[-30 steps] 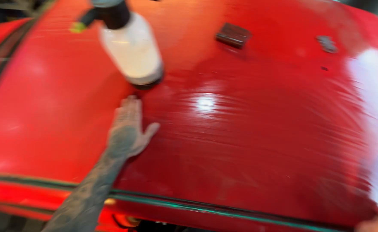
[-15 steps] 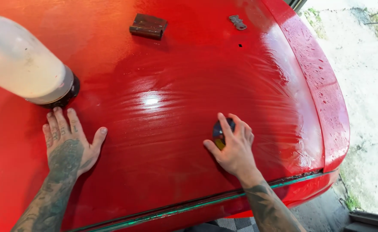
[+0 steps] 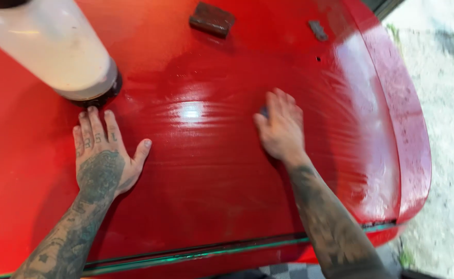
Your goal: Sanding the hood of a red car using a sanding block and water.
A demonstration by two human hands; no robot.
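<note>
A glossy red car panel (image 3: 221,191) fills the view, wet and streaked. My left hand (image 3: 103,160) lies flat on it with fingers spread, fingertips just below the base of a white spray bottle (image 3: 51,49). My right hand (image 3: 281,129) presses down on a small dark pad, mostly hidden under the fingers, a bit right of the panel's middle.
A dark rectangular block (image 3: 212,19) and a small grey piece (image 3: 318,30) rest on the panel near its far edge. A green-edged seam (image 3: 196,253) runs along the near edge. Gravel ground (image 3: 443,155) lies off the right side.
My right hand slid the pad up and left across the panel. The view shifted so the bottle and left hand now sit further right.
</note>
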